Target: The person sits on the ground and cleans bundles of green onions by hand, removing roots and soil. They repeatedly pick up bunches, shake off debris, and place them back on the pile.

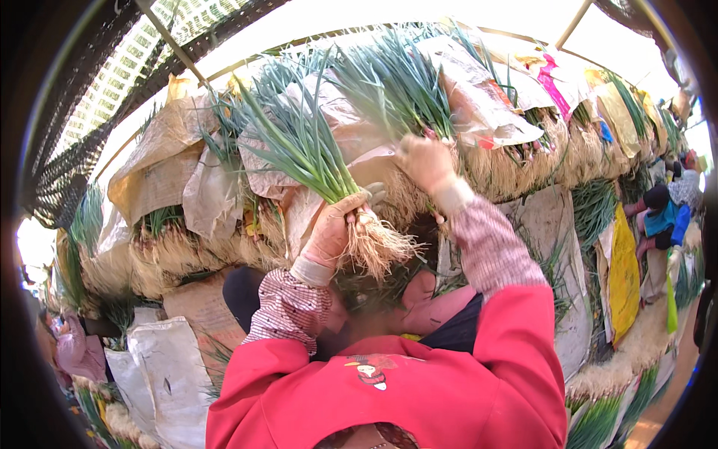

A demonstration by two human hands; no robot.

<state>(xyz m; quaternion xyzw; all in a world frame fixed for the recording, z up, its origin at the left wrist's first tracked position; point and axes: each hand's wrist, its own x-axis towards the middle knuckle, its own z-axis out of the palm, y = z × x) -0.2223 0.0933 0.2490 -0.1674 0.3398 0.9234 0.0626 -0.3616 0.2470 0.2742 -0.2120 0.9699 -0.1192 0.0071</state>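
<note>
My left hand (331,227) is closed around a bunch of spring onions (328,174). Their green leaves fan up and to the left. The small pinkish-white bulbs and the tangled pale roots (378,247) stick out on the right of this hand. My right hand (427,163), blurred and with curled fingers, is at the front of a heap of spring onions (398,84), close to some reddish bulbs (431,133). Whether anything is between its fingers cannot be made out. One thin onion with a small bulb (437,217) hangs below the right wrist.
Root ends of stacked onions (505,174) form a long bank before me, partly covered by woven sacks (162,151). A yellow sack (624,275) lies at right. People sit at far right (664,207) and far left (81,348). White sacks (168,370) lie at lower left.
</note>
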